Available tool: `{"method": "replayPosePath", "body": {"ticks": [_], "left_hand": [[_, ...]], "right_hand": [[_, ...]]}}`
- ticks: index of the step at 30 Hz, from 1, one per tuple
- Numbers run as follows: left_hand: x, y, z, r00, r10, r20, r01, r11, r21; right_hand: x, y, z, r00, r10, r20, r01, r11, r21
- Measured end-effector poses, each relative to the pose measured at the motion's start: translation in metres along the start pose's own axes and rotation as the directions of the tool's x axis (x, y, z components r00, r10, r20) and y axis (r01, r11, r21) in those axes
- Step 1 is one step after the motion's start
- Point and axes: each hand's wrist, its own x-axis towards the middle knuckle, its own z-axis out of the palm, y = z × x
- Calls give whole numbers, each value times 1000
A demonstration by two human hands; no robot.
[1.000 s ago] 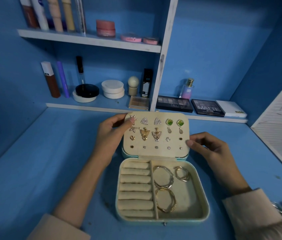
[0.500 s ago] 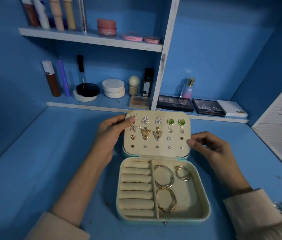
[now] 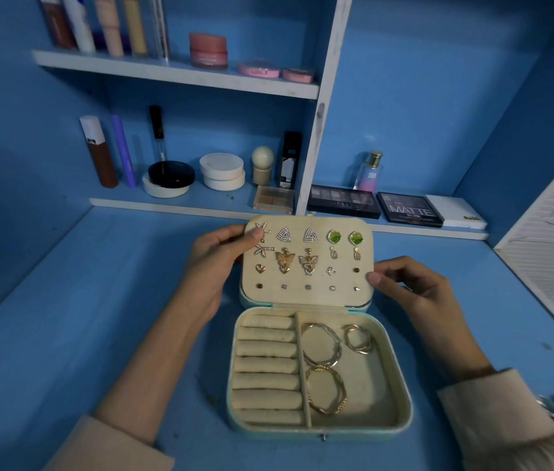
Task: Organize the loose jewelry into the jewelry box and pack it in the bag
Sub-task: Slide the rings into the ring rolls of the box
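Two sides of the raised lid of an open jewelry box, set on a blue desk, are pinched by thumb and curled fingers, by the left hand at the upper left corner and the right hand at the right edge, with earrings pinned inside and hoops laid in the tray.

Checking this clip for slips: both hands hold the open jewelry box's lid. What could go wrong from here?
The left hand rests its thumb on the silver star-shaped earring on the cream padded lid and could knock it loose. Shutting the lid may jolt the loose metal hoops in the tray.
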Motion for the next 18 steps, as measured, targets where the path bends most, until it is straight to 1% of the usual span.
{"method": "replayPosePath", "body": {"ticks": [3,8,12,15,18], "left_hand": [[0,-1,0,999,21,-49,-20,1000,20],[0,-1,2,986,126,-110,-117,989,87],[4,-8,-1,974,174,-142,-139,964,228],[8,-14,-5,969,193,-155,-135,938,320],[11,-17,-6,961,226,-157,-150,909,388]], "right_hand": [[0,0,-1,1000,3,0,-3,1000,0],[0,1,1,1000,8,-18,-9,999,-45],[0,6,3,997,-17,-72,6,987,-158],[0,10,5,992,-80,-101,49,960,-277],[1,13,5,987,-107,-118,64,945,-320]]}}
